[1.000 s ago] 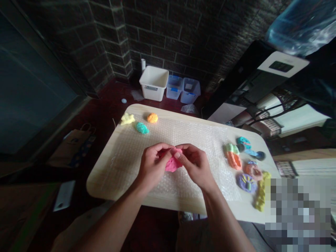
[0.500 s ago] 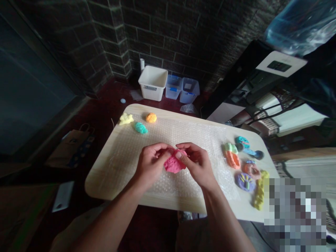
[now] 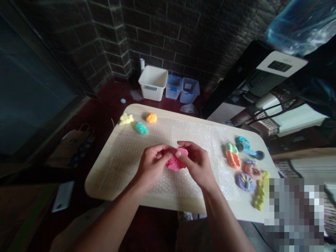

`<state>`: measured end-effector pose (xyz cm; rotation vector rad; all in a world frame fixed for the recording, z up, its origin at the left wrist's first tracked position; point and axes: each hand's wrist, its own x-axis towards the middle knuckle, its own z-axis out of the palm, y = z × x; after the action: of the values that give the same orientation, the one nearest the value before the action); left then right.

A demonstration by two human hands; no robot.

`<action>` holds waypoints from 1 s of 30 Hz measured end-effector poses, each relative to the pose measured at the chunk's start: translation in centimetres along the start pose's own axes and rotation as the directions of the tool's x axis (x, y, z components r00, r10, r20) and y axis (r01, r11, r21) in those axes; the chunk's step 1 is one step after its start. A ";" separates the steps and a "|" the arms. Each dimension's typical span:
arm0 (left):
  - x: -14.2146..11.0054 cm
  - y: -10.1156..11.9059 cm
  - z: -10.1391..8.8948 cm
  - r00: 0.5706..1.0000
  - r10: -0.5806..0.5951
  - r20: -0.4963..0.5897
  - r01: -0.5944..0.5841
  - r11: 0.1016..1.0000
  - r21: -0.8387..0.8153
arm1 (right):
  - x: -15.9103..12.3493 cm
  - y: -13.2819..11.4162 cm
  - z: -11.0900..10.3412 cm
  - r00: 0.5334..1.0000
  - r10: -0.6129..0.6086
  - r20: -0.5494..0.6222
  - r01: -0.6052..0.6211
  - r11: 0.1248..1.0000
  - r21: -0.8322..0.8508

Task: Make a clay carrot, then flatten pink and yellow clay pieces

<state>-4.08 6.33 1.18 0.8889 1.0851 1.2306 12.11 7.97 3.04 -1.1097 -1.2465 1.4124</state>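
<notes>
Between my two hands is a lump of pink modelling clay (image 3: 176,163), held over the bubble wrap (image 3: 194,136) in the middle of the table. My left hand (image 3: 155,161) pinches its left edge between thumb and fingers. With the thumb lying across the top, my right hand (image 3: 197,161) grips the other side; its fingers are partly hidden behind. Orange (image 3: 151,117), green (image 3: 141,127) and pale yellow clay pieces (image 3: 126,119) lie at the far left of the table. Several shaped clay pieces, among them a purple disc with yellow rays (image 3: 245,182), lie along the right side.
The wooden table (image 3: 149,201) has rounded corners. Behind it on the floor stand a white basket (image 3: 153,91) and two clear plastic boxes (image 3: 173,91). A black water dispenser (image 3: 233,75) is at the right, and a paper bag (image 3: 69,147) sits on the floor at left.
The pink clay has shifted slightly up and right and looks more bunched together. My right hand's fingers have moved a little; both hands keep hold of it.
</notes>
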 end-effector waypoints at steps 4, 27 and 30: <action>0.0 -0.2 -0.3 0.995 0.034 -0.091 -0.034 0.999 0.005 | 0.0 0.2 0.1 0.995 0.026 0.098 -0.031 0.998 0.053; 0.2 -0.2 0.0 0.998 0.022 0.062 -0.015 0.994 -0.105 | 0.5 0.2 -0.3 0.999 -0.026 -0.025 0.027 0.999 0.038; 0.1 -0.5 -0.2 0.998 0.020 0.059 -0.016 0.998 -0.056 | 0.4 0.1 -0.3 0.999 -0.033 -0.029 0.033 0.999 0.005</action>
<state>-4.11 6.38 0.68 0.8893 0.9925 1.2356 12.33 8.44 2.86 -1.0976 -1.2347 1.3691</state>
